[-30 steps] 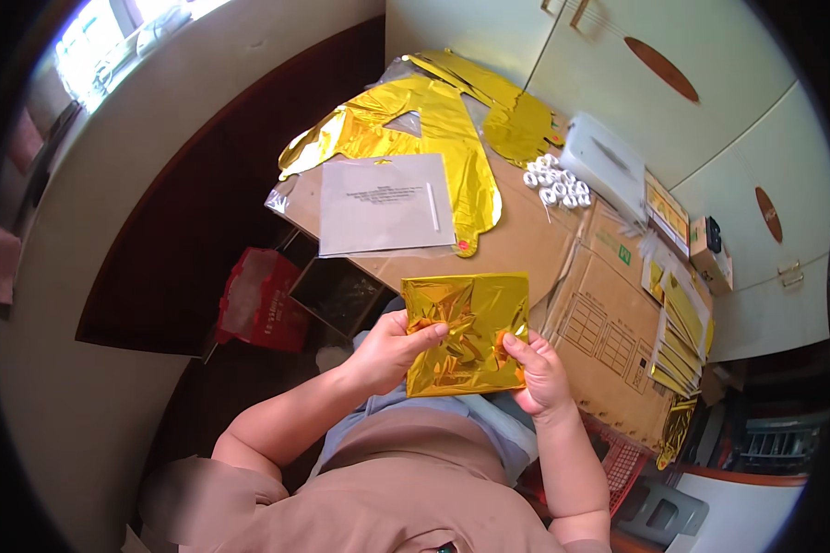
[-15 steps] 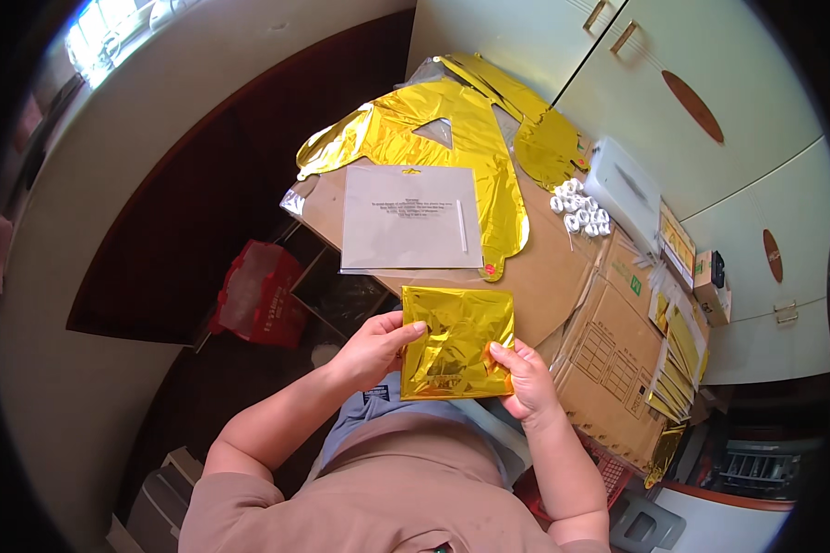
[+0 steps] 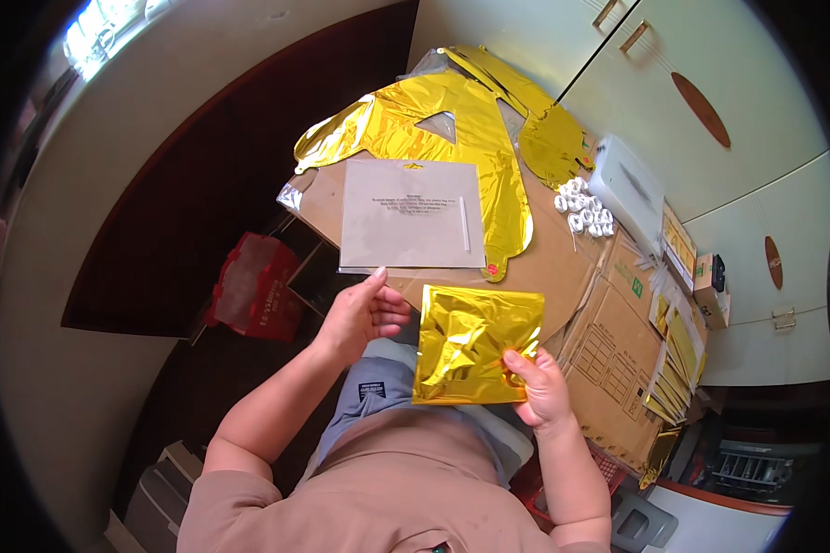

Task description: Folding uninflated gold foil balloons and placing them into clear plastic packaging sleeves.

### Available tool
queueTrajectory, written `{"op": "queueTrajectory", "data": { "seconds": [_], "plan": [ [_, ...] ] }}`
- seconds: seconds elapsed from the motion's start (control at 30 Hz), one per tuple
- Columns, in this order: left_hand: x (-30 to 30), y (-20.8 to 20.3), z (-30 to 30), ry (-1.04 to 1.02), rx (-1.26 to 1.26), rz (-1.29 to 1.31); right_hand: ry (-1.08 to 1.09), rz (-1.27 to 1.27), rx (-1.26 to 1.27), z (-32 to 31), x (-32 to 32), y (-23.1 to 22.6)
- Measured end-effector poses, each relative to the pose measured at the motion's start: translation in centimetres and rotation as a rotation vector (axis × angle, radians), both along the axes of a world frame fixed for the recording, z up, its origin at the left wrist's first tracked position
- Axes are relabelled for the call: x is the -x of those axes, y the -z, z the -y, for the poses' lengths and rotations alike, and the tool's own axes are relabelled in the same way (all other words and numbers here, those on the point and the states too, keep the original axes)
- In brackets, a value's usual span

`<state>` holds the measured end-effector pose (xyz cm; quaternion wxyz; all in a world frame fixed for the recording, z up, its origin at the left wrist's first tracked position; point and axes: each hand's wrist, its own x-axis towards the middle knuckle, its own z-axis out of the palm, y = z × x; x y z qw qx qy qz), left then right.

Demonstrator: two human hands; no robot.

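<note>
A folded gold foil balloon [image 3: 470,346], creased into a shiny square, is gripped at its lower right by my right hand [image 3: 537,387], thumb on top. Apart from it, my left hand [image 3: 364,318] holds nothing; its fingers are partly spread near the lower edge of a clear plastic packet [image 3: 412,240]. That packet lies flat on the cardboard, with a pale backing, printed text and a thin white straw at its right. Beneath it spreads a large flat gold foil letter balloon [image 3: 480,138] with a triangular opening.
Cardboard [image 3: 563,276] covers the work surface. Small white ribbon rolls [image 3: 583,207] sit beside a translucent plastic box [image 3: 629,195] at the right. Folded gold packets [image 3: 678,364] line the right edge. A red bag [image 3: 254,286] hangs low on the left; pale cabinets [image 3: 701,74] stand behind.
My left hand has let go of the folded foil and moved up and left toward the plastic packet. My right hand has shifted slightly right with the foil.
</note>
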<state>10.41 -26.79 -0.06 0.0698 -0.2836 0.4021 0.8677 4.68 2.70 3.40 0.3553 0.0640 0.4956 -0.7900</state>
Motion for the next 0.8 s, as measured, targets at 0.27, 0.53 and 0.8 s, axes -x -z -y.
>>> {"op": "queueTrajectory", "data": {
  "seconds": [0.27,0.53,0.8],
  "plan": [
    [0.4,0.5,0.2,-0.061,0.325,-0.011,0.123,-0.072,0.118,-3.9,-0.7,-3.1],
    [-0.6,-0.2,0.1,-0.251,0.373,-0.011,0.206,-0.137,0.154,-8.7,-2.4,-3.2],
    [0.0,-2.5,1.3,-0.174,1.977,-0.404,0.267,-0.170,0.174,-10.7,-4.0,-2.8]
  ]
}}
